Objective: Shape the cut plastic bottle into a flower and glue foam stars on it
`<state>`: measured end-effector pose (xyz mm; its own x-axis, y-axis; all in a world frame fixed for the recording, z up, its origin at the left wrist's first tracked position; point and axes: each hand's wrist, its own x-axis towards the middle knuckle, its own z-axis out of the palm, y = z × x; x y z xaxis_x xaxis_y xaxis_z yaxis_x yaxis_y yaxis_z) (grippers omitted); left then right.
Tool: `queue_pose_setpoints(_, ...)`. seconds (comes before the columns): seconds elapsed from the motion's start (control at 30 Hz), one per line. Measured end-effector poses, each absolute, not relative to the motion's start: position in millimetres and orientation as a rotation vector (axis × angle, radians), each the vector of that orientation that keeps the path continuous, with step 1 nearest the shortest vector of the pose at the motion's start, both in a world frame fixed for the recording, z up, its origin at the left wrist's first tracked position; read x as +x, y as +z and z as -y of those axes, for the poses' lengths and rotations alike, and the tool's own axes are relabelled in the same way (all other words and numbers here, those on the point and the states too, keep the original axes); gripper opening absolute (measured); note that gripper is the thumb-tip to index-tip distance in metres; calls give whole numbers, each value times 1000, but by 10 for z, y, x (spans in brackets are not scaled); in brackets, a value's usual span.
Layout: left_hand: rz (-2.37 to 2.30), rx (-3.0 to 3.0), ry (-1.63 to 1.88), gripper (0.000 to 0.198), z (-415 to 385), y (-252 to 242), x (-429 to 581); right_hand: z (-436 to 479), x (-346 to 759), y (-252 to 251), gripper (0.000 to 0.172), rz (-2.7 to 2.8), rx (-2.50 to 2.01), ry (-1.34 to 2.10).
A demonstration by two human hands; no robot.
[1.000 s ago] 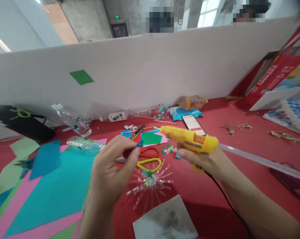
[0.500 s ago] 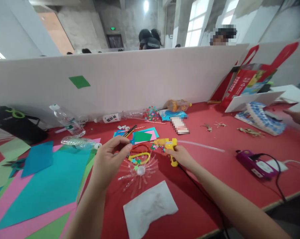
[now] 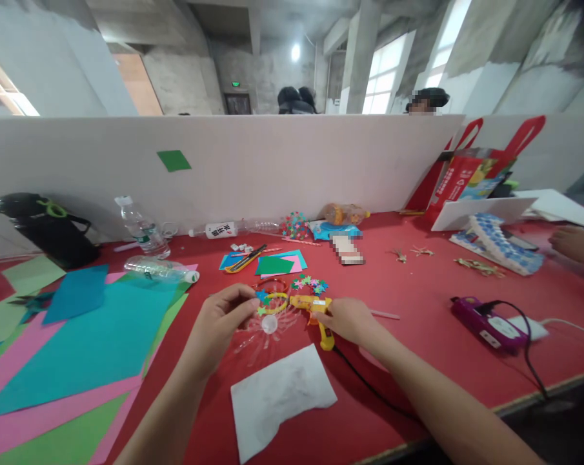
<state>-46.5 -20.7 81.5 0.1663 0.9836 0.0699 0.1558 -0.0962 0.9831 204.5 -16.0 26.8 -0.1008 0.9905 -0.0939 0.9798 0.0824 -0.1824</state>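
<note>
My left hand (image 3: 231, 314) pinches a small blue star (image 3: 261, 295) at its fingertips, above the left side of a cut clear plastic piece with splayed strips (image 3: 270, 324). My right hand (image 3: 347, 320) is closed on a yellow glue gun (image 3: 311, 302), whose nozzle points left toward the star. Yellow-handled scissors (image 3: 278, 303) and a red loop (image 3: 271, 283) lie just behind the plastic piece. Small coloured stars (image 3: 310, 284) are heaped behind the gun. A crumpled white tissue (image 3: 282, 397) lies in front of the plastic piece.
Coloured paper sheets (image 3: 93, 342) cover the left of the red table (image 3: 398, 381). Plastic bottles (image 3: 161, 268) lie behind them, near a black flask (image 3: 47, 229). A purple power strip (image 3: 490, 326) is at right; the gun's black cable trails toward the front edge. Another person's hand (image 3: 575, 245) rests far right.
The glue gun has turned and moved down, its nozzle now nearer the star in my left hand. My left hand has shifted slightly down. The view has tilted up a little.
</note>
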Motion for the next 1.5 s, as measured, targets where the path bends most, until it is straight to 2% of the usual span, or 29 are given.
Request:
queue_pose_setpoints(0.1,-1112,1355,953,15,211,916,-389,213,2010,489,32,2244,-1676,153)
queue_pose_setpoints(0.33,-1011,1190,759,15,168,1121,-259,259,1771,862,15,2207,-847,-72)
queue_pose_setpoints(0.47,-1009,1147,722,14,133,1132,-282,190,1713,898,8,2154,-611,-240)
queue_pose_setpoints(0.67,-1041,1172,723,16,60,1186,-348,88,1655,896,10,2176,-596,-327)
queue_pose_setpoints(0.73,-1089,1255,746,17,52,1223,-375,67,1648,894,10,2169,-630,-238)
queue_pose_setpoints(0.83,-1223,1548,836,17,122,1210,-447,65,1671,916,7,2126,-748,119)
queue_pose_setpoints(0.97,-1374,2133,978,13,345,935,-548,92,1736,951,8,2172,-891,539)
queue_pose_setpoints(1.07,-1522,2411,1017,19,480,657,-543,97,1759,931,8,2292,-921,582)
queue_pose_setpoints(1.17,-1621,2536,1107,16,500,516,-478,66,1756,885,11,2365,-896,494)
queue_pose_setpoints(1.27,-1635,2498,1137,8,426,541,-421,-5,1753,844,11,2319,-902,543)
queue_pose_setpoints(1.5,-1554,2423,1041,9,292,717,-369,-95,1792,814,6,2192,-961,889)
